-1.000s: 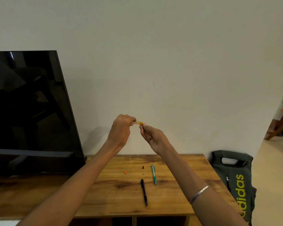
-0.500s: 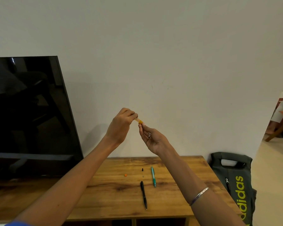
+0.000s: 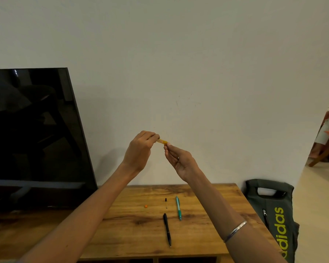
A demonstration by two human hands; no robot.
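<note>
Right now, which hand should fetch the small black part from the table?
Probably the right hand: the small black part lies almost beneath it, and it only pinches the orange tube at its end; the left hand grips the body.

Domestic living room: large black flat-screen television (image 3: pixel 32 137) at left on long wooden table (image 3: pixel 133 236), dark grey sports bag (image 3: pixel 270 215) lower right.

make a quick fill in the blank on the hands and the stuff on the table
The left hand and right hand hold the orange tube ____ the table.
The pen nearest the table's front edge is ____.
The teal pen lies to the ____ of it.
The screen stands at the table's ____ end.
Missing words: above; black; right; left.
</note>
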